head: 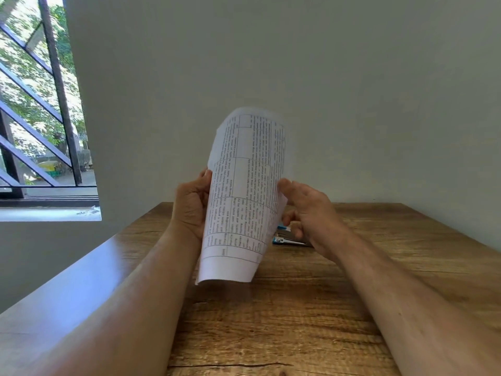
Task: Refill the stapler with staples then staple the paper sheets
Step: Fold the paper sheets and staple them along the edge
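Currently we hold the sheets [241,196] upright, left hand [191,204] gripping one edge, right hand [306,210] loosely spread beside; risk: edges slipping askew before the stapler [290,240].

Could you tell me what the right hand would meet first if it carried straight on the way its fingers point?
Probably the paper sheets: the right hand points left toward their edge, its thumb apparently already touching.
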